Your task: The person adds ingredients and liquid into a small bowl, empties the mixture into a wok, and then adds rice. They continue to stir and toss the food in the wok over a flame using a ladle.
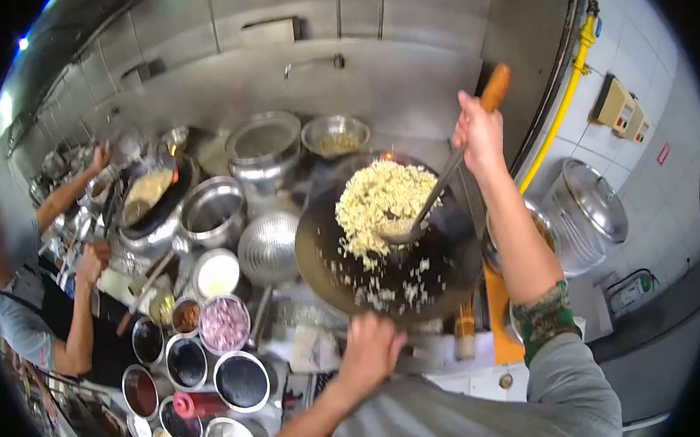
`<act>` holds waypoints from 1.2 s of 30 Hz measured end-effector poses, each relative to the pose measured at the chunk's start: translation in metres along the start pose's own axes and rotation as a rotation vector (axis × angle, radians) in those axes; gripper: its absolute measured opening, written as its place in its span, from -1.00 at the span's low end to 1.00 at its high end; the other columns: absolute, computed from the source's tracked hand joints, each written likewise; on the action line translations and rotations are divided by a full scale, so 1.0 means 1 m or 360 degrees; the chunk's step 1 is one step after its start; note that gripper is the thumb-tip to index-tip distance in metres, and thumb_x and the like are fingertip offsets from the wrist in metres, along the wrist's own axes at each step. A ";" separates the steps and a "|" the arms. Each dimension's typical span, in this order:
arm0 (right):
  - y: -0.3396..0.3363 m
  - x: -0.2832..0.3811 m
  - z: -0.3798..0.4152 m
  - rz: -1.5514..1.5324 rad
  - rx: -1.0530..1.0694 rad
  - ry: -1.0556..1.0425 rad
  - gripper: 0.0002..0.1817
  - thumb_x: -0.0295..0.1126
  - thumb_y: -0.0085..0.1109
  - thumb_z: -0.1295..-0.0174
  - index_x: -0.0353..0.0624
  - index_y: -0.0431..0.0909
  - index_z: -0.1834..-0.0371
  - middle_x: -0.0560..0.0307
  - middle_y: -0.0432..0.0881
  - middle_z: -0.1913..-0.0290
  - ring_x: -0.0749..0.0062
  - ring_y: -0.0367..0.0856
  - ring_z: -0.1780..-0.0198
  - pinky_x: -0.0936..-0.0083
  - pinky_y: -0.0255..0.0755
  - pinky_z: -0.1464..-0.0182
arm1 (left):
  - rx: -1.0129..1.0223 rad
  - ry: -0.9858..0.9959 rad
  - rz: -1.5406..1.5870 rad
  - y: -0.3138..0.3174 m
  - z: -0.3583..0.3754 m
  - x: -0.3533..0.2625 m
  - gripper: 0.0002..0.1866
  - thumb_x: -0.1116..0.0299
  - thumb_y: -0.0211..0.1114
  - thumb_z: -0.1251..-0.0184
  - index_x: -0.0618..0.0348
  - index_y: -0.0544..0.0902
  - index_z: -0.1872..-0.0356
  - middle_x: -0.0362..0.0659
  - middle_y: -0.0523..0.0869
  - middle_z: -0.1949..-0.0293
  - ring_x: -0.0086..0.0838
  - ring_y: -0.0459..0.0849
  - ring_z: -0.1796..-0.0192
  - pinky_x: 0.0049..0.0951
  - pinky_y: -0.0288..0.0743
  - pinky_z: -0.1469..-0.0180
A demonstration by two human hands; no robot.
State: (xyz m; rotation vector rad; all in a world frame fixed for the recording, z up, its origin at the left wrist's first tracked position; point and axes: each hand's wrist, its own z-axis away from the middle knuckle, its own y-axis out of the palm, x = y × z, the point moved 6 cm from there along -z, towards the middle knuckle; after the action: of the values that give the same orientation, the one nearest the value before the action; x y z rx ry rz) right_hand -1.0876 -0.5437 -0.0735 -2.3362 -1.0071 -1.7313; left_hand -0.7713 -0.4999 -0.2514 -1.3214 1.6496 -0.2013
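Observation:
A large dark wok (330,287) stands on the stove before me, with a mound of pale yellow fried rice (381,201) toward its far side and loose white grains lower down. My right hand (480,132) is wrapped round a long ladle near its orange-brown wooden grip (496,88). The ladle's bowl (402,230) rests against the rice. At the wok's near edge, my left hand (370,346) is closed at the rim, by a short dark handle; a cloth (315,349) lies just left of it.
Left of the wok are a perforated strainer (269,248), metal pots (213,211) and bowls of chopped onion (224,324) and dark sauces (242,381). A co-worker (22,315) stands at another wok at far left. A lidded pot (590,202) is at right.

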 end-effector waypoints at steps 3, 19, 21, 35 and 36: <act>0.020 -0.008 0.011 0.0252 -0.0106 -0.0023 -0.72 -0.29 0.20 -0.17 -0.05 0.30 0.56 0.36 0.21 0.77 0.61 0.15 0.80 0.56 0.08 0.75 | -0.0150 0.0018 0.0021 -0.013 -0.066 0.002 -0.82 0.41 0.28 -0.15 0.24 0.46 0.35 0.04 0.41 0.31 -0.07 0.36 0.24 -0.17 0.26 0.17; -0.016 -0.016 -0.013 -0.0283 0.0081 -0.0258 -0.73 -0.26 0.24 -0.18 -0.08 0.33 0.47 0.40 0.19 0.76 0.65 0.15 0.81 0.61 0.11 0.76 | -0.0158 0.0023 -0.0122 0.037 -0.072 0.076 -0.81 0.30 0.28 -0.14 0.18 0.52 0.36 -0.03 0.46 0.32 -0.09 0.43 0.20 -0.15 0.34 0.20; -0.022 -0.070 -0.005 -0.0073 -0.0117 -0.0168 -0.74 -0.29 0.20 -0.20 -0.08 0.31 0.49 0.39 0.18 0.77 0.62 0.15 0.82 0.59 0.10 0.76 | -0.0136 0.0008 -0.0106 0.041 -0.074 0.078 -0.80 0.30 0.29 -0.15 0.20 0.52 0.34 0.00 0.46 0.33 -0.08 0.43 0.22 -0.17 0.35 0.20; 0.010 -0.049 -0.048 -0.0216 0.0078 0.0375 -0.74 -0.32 0.15 -0.19 -0.03 0.27 0.55 0.38 0.17 0.74 0.64 0.12 0.79 0.54 0.07 0.76 | 0.0101 -0.0013 -0.0094 0.022 -0.070 0.050 -0.82 0.36 0.29 -0.13 0.23 0.52 0.39 0.03 0.47 0.36 -0.06 0.43 0.24 -0.16 0.32 0.17; 0.007 -0.025 -0.044 -0.0188 0.0087 0.0378 -0.74 -0.32 0.14 -0.18 -0.03 0.27 0.56 0.38 0.18 0.74 0.64 0.12 0.79 0.54 0.08 0.76 | 0.0094 -0.0020 -0.0004 0.009 -0.068 0.030 -0.83 0.36 0.29 -0.13 0.24 0.51 0.39 0.03 0.47 0.36 -0.06 0.43 0.23 -0.16 0.31 0.16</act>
State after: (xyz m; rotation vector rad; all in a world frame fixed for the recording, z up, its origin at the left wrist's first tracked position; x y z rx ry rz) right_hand -1.1246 -0.5795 -0.0771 -2.0157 -1.1529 -1.9390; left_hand -0.8264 -0.5488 -0.2395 -1.2781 1.6198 -0.2408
